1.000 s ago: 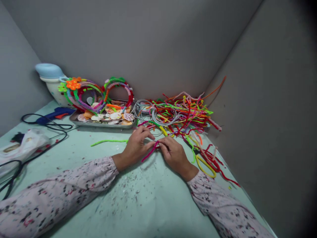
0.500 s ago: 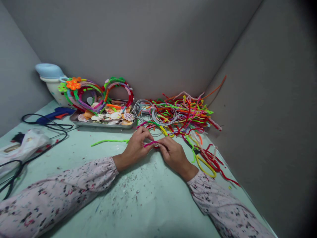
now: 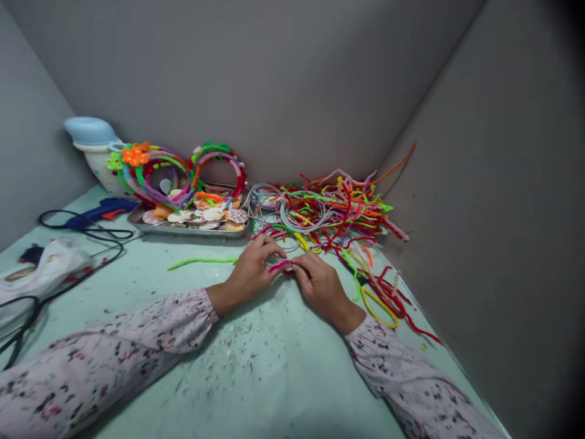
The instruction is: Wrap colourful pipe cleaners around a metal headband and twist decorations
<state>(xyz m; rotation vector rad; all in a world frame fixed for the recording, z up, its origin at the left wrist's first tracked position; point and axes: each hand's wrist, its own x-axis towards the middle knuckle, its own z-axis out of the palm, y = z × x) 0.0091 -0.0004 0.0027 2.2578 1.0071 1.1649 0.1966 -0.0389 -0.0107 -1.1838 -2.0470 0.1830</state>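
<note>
Both of my hands meet over the middle of the pale green table [image 3: 274, 366]. Between the fingertips runs a magenta pipe cleaner [image 3: 279, 266]. My left hand [image 3: 253, 268] pinches it with thumb and fingers, and my right hand [image 3: 322, 286] grips its other end between thumb and forefinger. A bit of red shows just under the fingertips; I cannot tell what it belongs to. Beside my left hand a lime green pipe cleaner [image 3: 201, 262] lies on the table, its right end hidden behind that hand.
Behind my hands stands a metal tray [image 3: 187, 230] of shells with pipe-cleaner-wrapped headbands [image 3: 219, 152] on it. A heap of coloured pipe cleaners [image 3: 347, 207] and wire coils [image 3: 306, 213] lies back right. Yellow-handled scissors [image 3: 379, 308], a blue glue gun [image 3: 94, 213] and a black cord [image 3: 77, 277] lie around.
The magenta pipe cleaner has shifted very slightly between the fingertips. Both hands keep nearly the same place and grip.
</note>
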